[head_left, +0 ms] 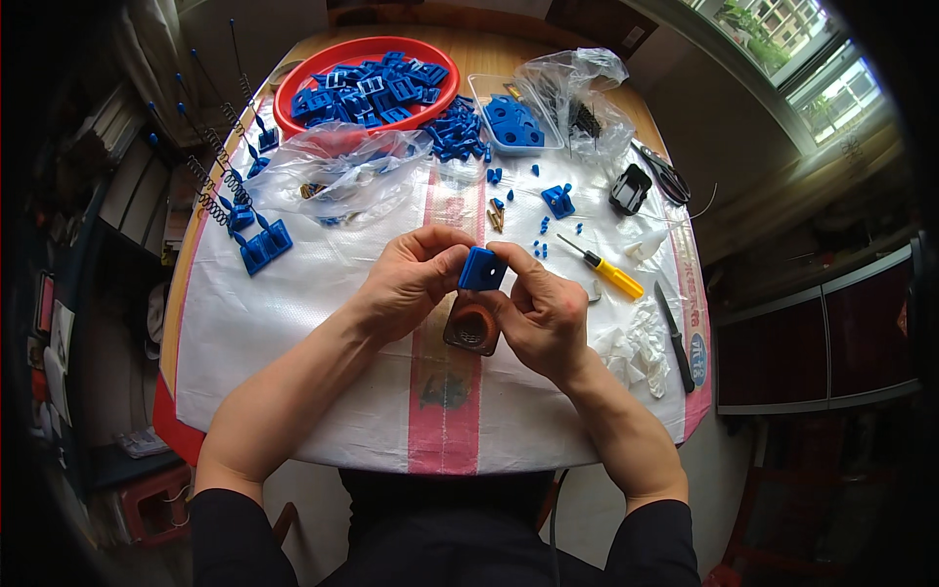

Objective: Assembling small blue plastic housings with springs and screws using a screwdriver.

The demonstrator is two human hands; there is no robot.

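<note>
Between my two hands is a small blue square plastic block (473,278) with a round hole in its face, held above the middle of the table. My left hand (416,279) pinches its left edge with thumb and forefinger. On the right side, my right hand (548,318) grips the same block, its forefinger at the top and thumb lower down. Just below the block sits a brown, rounded-square object (471,331), partly behind my right thumb; I cannot tell what it is.
A red tray (452,90) of blue plastic parts stands at the back left, beside a clear tub (558,137). Yellow screwdriver (616,278), knife (677,338), scissors (665,176) and crumpled tissue (638,350) lie right. Springy blue-based pieces (264,247) stand left. A plastic bag (362,181) spreads behind my left hand.
</note>
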